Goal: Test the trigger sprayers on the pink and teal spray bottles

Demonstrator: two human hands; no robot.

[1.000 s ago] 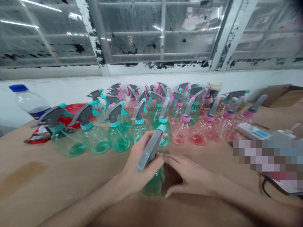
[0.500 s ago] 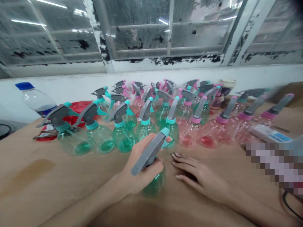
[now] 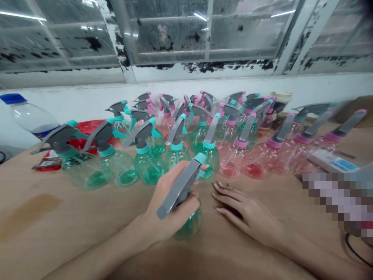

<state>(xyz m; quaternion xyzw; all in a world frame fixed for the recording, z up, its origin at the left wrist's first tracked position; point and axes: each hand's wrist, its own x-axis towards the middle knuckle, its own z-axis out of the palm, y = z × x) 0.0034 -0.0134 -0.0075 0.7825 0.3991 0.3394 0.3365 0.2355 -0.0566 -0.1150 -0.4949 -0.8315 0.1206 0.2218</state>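
Note:
My left hand (image 3: 171, 206) is wrapped round the neck of a green spray bottle (image 3: 189, 223) with a grey lever and a teal nozzle, upright at the near middle of the table. Part of its trigger and neck is hidden by my fingers. To the right, my right hand (image 3: 243, 208) lies palm down on the wooden table (image 3: 110, 217), fingers stretched out, holding nothing. Just beyond my hands runs a front row of spray bottles: green ones (image 3: 148, 167) with teal collars on the left and pink ones (image 3: 233, 161) with pink collars on the right.
More spray bottles (image 3: 201, 130) crowd behind the front row, towards the wall. A blue-capped plastic bottle (image 3: 30, 116) and a red packet (image 3: 87, 130) are at the left. A white and blue box (image 3: 335, 160) lies at the right, near a dark cable (image 3: 357, 251).
The view has shifted slightly, so most things sit a little further left and higher. My left hand keeps its hold on the green spray bottle, and my right hand stays flat.

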